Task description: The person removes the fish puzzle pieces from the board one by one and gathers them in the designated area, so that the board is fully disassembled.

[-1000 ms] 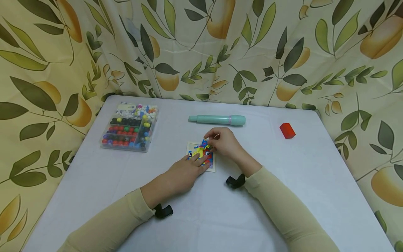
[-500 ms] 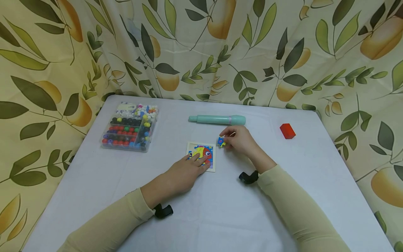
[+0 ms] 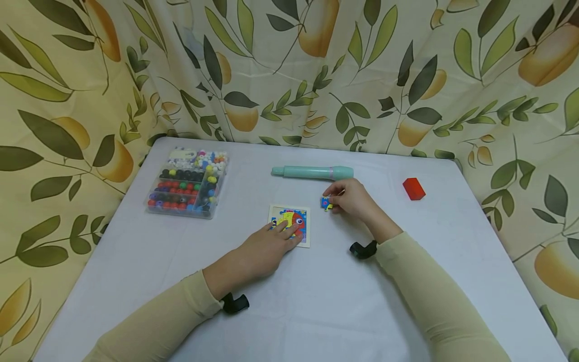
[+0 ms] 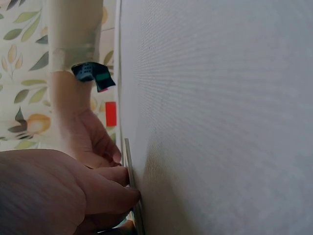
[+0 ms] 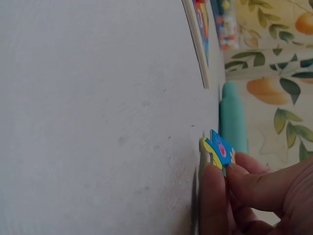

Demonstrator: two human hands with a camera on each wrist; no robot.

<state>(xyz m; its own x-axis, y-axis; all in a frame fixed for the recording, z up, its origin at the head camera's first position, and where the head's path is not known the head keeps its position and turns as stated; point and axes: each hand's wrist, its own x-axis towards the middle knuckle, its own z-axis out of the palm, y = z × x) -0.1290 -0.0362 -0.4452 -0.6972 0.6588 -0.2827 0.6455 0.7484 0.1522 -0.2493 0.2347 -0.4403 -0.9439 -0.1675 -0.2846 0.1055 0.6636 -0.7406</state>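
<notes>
My left hand [image 3: 258, 254] rests on a small square jigsaw puzzle [image 3: 307, 216], its fingers extended over a yellow and red fish picture. The fingers cover the lower left of the picture. To the right of the puzzle, my right hand [image 3: 355, 201] pinches a blue puzzle piece [image 3: 325, 203] between thumb and fingers, at or just above the tabletop. In the right wrist view that puzzle piece [image 5: 220, 149] shows a yellow edge and a pink spot. The left wrist view has the puzzle's thin edge [image 4: 128, 156] beside my left hand [image 4: 54, 191].
A clear compartment box [image 3: 185, 183] of coloured beads stands at the back left. Behind the puzzle lies a mint-green tube-shaped thing [image 3: 312, 172]. A red block [image 3: 413, 189] sits on the right of the white-covered table [image 3: 452, 251]. A patterned curtain [image 3: 289, 70] hangs behind.
My right hand has lifted the blue puzzle piece off the top of the puzzle and carried it right, onto or just over the tablecloth. The left hand has stayed on the puzzle.
</notes>
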